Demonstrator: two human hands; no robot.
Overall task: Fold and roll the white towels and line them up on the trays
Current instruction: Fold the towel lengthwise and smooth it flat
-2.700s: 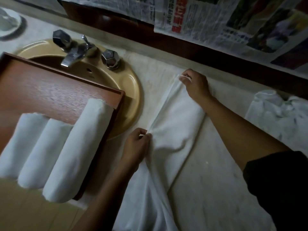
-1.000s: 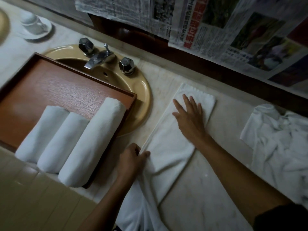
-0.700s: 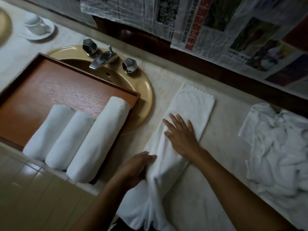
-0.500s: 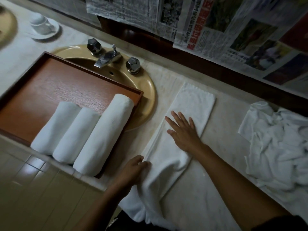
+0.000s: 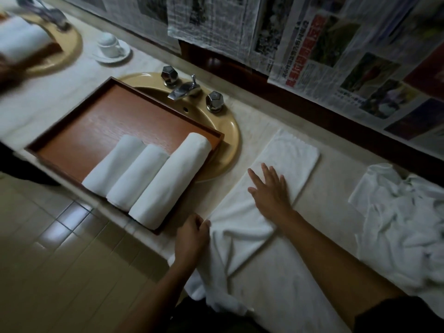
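Observation:
A white towel (image 5: 290,155), folded into a long strip, lies on the marble counter right of the sink, its near end hanging over the counter's front edge. My right hand (image 5: 270,188) presses flat on the strip's middle with fingers spread. My left hand (image 5: 192,234) grips the strip's left edge near the counter's front. A brown wooden tray (image 5: 96,126) rests across the sink, and three rolled white towels (image 5: 149,179) lie side by side at its near right end.
A heap of unfolded white towels (image 5: 403,219) lies at the right. The tan sink (image 5: 228,131) has a chrome tap (image 5: 183,90). A cup on a saucer (image 5: 110,48) stands far left, beside a second sink holding a towel-laden tray (image 5: 21,44). Newspapers (image 5: 336,51) cover the wall.
My right hand slid from the strip's far end toward its middle and stays flat there. My left hand moved down the left edge toward the counter's front. The view shifted left.

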